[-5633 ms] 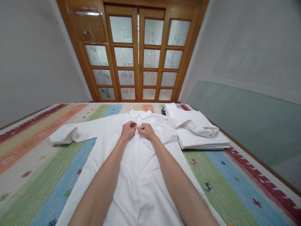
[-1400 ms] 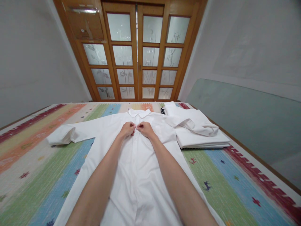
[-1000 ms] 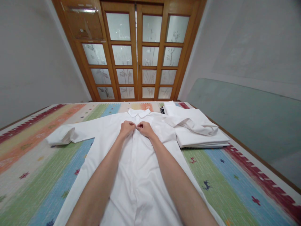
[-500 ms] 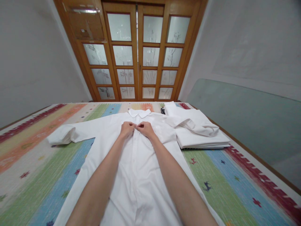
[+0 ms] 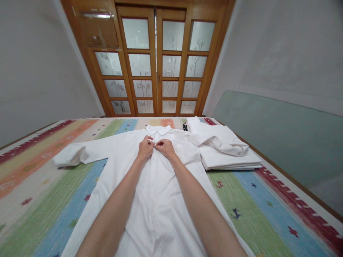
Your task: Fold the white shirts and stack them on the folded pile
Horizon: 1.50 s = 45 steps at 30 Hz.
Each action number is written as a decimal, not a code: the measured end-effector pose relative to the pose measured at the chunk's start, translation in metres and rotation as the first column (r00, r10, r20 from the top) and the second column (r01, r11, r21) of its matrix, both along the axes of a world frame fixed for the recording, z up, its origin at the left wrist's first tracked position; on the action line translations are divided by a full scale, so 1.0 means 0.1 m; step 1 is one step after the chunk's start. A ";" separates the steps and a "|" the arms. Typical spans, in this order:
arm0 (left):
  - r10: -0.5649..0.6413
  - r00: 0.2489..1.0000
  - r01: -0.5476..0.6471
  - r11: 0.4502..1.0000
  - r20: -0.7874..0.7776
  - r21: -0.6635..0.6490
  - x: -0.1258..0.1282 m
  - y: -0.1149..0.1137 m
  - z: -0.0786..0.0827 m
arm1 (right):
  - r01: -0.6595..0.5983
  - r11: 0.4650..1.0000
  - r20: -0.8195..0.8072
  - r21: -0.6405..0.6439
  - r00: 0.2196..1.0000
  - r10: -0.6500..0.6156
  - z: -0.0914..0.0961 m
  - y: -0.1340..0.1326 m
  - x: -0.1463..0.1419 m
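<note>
A white button-up shirt (image 5: 166, 192) lies front side up, its collar (image 5: 158, 129) at the far end and its placket running down the middle towards me. Both hands meet at the upper placket, just below the collar. My left hand (image 5: 146, 147) pinches the placket edge, with its index finger a little raised. From the other side my right hand (image 5: 164, 146) pinches the same edge between thumb and fingertips. The button at that spot is too small and covered to make out. One sleeve (image 5: 72, 154) stretches out to the left with its cuff end bunched.
A stack of folded white cloth (image 5: 230, 160) sits at the right, with the shirt's other sleeve (image 5: 225, 144) lying over it. Beneath everything is a striped, patterned cover (image 5: 50, 185). A glass-paned wooden door (image 5: 158, 64) stands beyond the far edge; a greenish panel (image 5: 273, 128) leans at the right wall.
My left hand's fingers have lifted and spread slightly at the placket. My right hand keeps its pinch in the same place. The shirt lies as before.
</note>
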<state>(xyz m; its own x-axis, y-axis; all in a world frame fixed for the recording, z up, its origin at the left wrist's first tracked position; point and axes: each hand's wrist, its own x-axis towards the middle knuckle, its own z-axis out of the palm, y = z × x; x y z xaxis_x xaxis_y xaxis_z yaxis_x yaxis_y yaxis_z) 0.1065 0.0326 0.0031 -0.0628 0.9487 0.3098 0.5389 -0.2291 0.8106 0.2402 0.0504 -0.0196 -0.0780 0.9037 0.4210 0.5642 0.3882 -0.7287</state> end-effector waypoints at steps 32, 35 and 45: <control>-0.020 0.745 -0.040 0.996 -0.667 -0.074 -0.04 -0.17 -0.10 | 0.012 1.000 0.634 -0.001 0.773 -0.008 0.10 -0.29 -0.03; -0.071 0.698 -0.035 0.991 -0.712 -0.132 -0.10 -0.25 -0.08 | 0.019 0.997 0.699 -0.073 0.714 0.038 0.09 -0.38 -0.01; -0.124 0.594 -0.100 0.969 -0.795 -0.226 -0.52 -0.55 0.01 | 0.090 0.967 0.713 -0.237 0.693 0.111 0.18 -0.68 0.17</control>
<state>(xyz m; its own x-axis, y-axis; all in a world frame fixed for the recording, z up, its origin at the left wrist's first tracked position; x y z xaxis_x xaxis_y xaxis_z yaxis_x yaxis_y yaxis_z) 0.0541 -0.0226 0.0037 0.1152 0.9933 0.0097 0.9901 -0.1156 0.0802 0.2568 -0.0175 -0.0019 -0.2743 0.9616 0.0080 0.9471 0.2716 -0.1713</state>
